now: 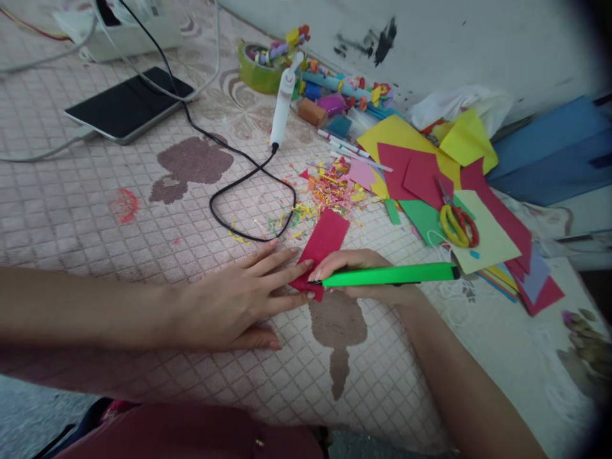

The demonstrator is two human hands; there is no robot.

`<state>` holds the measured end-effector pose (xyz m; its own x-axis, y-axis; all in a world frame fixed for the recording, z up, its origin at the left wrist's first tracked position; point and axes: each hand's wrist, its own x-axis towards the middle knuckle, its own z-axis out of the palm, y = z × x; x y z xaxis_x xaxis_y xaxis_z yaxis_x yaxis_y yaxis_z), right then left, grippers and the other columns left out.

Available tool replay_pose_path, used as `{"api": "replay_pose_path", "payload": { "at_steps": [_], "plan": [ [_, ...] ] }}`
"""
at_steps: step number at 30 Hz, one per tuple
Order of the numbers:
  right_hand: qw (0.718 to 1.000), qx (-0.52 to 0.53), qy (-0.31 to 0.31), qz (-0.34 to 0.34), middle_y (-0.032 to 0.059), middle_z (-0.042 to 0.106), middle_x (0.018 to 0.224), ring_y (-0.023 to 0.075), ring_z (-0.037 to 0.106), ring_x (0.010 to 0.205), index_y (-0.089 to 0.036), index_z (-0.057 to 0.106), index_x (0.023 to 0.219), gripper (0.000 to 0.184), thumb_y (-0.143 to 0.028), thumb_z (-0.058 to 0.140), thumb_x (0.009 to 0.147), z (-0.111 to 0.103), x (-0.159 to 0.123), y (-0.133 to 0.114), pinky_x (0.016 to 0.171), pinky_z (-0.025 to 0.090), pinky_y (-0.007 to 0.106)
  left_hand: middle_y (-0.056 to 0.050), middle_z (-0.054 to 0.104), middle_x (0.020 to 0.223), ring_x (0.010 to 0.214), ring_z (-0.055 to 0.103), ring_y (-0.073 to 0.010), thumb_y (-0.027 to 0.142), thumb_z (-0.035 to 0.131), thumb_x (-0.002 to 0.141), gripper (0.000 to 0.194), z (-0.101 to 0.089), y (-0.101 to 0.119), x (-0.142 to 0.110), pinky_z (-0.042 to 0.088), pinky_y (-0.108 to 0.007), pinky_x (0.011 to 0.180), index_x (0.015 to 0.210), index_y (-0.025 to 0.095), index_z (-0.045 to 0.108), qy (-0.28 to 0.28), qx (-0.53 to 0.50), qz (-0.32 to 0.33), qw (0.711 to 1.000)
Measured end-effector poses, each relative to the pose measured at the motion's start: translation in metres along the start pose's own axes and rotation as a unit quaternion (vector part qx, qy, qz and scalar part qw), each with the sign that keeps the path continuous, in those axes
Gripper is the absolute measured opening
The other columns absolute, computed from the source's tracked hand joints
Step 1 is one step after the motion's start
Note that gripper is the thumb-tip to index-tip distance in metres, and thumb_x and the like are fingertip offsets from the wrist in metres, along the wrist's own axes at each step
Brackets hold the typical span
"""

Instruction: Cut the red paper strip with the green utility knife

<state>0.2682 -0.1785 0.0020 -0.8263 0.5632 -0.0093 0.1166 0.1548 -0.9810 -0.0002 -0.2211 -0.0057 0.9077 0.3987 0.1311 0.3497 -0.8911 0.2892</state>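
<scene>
My left hand [243, 296] lies flat on the quilted cloth, fingers spread, with its fingertips on the lower part of a red paper strip [327, 236]. On the strip's other side, my right hand [358, 260] is closed around a long, bright green tool [389, 275] with a black end. The tool's exact kind is unclear. It points left and lies nearly level, its dark tip close to the lower end of the strip. My right fingers are partly hidden behind the tool.
Paper scraps [335, 188] lie just beyond the strip. Scissors [458, 223] rest on coloured paper sheets [415, 172] to the right. A white glue gun [284, 105] with a looped black cord stands behind. A phone [131, 102], cables and green tape [261, 73] are farther back.
</scene>
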Motion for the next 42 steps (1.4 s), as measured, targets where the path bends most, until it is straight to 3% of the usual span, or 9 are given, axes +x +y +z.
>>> {"api": "replay_pose_path", "payload": {
  "at_steps": [21,32,42],
  "plan": [
    [1.0,-0.011,0.024,0.011,0.0092,0.067,0.107,0.0217,0.061,0.102,-0.017,0.064,0.109,0.033,-0.037,0.062,0.084,0.006,-0.002,-0.005,0.09,0.046,0.035,-0.011,0.027,0.151,0.137,0.026,-0.035,0.052,0.054,0.084,0.062,0.0,0.001,0.0,0.017,-0.054,0.113,0.138,0.024,0.042,0.025,-0.008,-0.001,1.0],
    [0.998,0.012,0.06,0.0,0.0086,0.068,0.105,0.0198,0.063,0.1,-0.017,0.065,0.106,0.027,-0.032,0.063,0.084,0.01,-0.005,-0.001,0.084,0.049,0.031,-0.012,0.026,0.151,0.138,0.024,-0.0346,0.053,0.051,0.086,0.062,-0.001,0.0,-0.001,0.016,-0.055,0.112,0.139,0.024,0.039,0.007,0.005,-0.001,1.0],
    [0.999,-0.004,0.048,0.003,0.0084,0.068,0.105,0.0206,0.062,0.1,-0.018,0.065,0.107,0.029,-0.034,0.063,0.084,0.009,-0.003,-0.002,0.085,0.048,0.033,-0.011,0.025,0.152,0.138,0.023,-0.0346,0.052,0.052,0.086,0.062,-0.002,0.001,-0.001,0.015,-0.054,0.113,0.139,0.024,0.039,0.01,0.004,-0.005,1.0]
  ]
}}
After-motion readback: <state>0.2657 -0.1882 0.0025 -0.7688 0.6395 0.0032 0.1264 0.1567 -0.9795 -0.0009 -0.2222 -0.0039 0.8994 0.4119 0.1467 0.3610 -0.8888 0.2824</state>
